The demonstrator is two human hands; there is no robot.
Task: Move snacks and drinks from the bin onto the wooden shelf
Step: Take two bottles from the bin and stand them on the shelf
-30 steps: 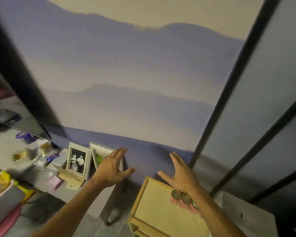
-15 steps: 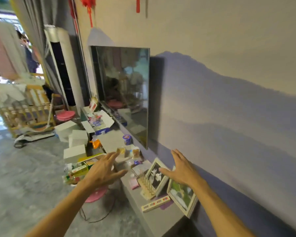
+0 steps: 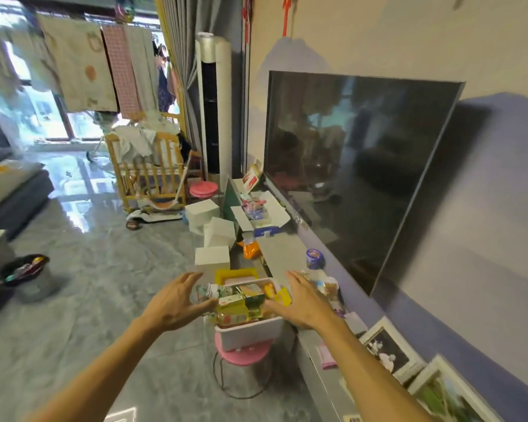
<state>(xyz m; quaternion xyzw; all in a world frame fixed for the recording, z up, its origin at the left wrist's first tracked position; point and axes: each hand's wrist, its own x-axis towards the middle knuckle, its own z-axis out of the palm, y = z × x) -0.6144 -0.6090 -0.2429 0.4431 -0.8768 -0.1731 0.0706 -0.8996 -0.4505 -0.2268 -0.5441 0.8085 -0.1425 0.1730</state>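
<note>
Flanking the white bin (image 3: pixel 253 332), the left hand (image 3: pixel 177 303) and the right hand (image 3: pixel 305 304) hover at its two sides. Each has its fingers spread and slightly bent and holds nothing; whether either one touches the bin or its load cannot be told. The bin sits on a pink stool (image 3: pixel 241 356) between the hands, packed with snack packets (image 3: pixel 241 300) and a clear bottle (image 3: pixel 205 292) that lies by the left thumb. Its right side stands just beside the edge of the grey console (image 3: pixel 284 254). To the left the grey floor (image 3: pixel 89 284) lies open. Beyond the bin sit a yellow basket (image 3: pixel 235 273) and white boxes (image 3: pixel 212 257), then the television (image 3: pixel 348 178) against the wall.
</note>
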